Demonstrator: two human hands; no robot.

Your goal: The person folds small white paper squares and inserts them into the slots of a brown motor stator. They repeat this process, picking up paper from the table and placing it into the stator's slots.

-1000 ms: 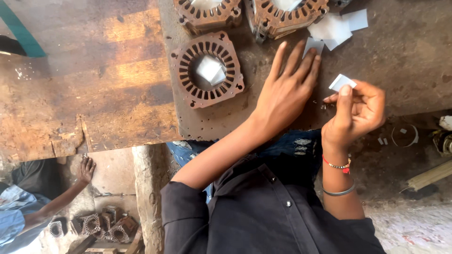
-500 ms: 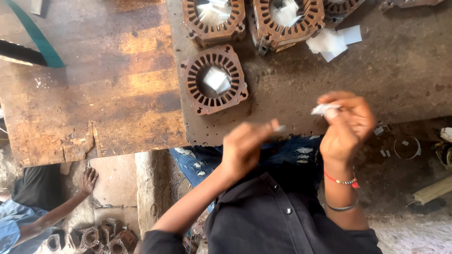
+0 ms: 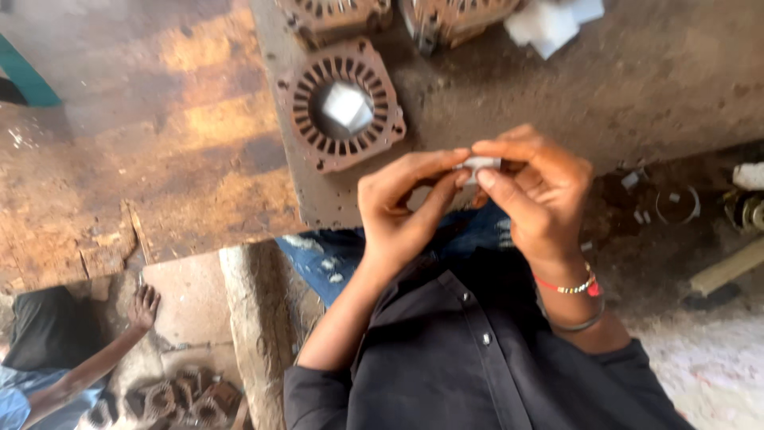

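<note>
Both my hands meet over the bench edge, pinching one small white paper slip (image 3: 480, 165) between their fingertips. My left hand (image 3: 402, 205) holds its left end and my right hand (image 3: 537, 195) its right end. Just beyond them a rusty slotted stator core (image 3: 344, 106) lies flat on the metal bench plate (image 3: 637, 87), with a white paper piece in its bore. A pile of white paper slips (image 3: 553, 22) lies at the bench's far edge.
Two more stator cores (image 3: 334, 14) (image 3: 458, 16) sit at the top edge. A worn wooden board (image 3: 135, 159) lies to the left. Lower left, another person's arm (image 3: 95, 362) reaches near several cores on the floor. Metal rings (image 3: 676, 205) lie at right.
My left hand left the bench plate and came back to join my right hand on the paper slip. The view shifted closer and slightly down.
</note>
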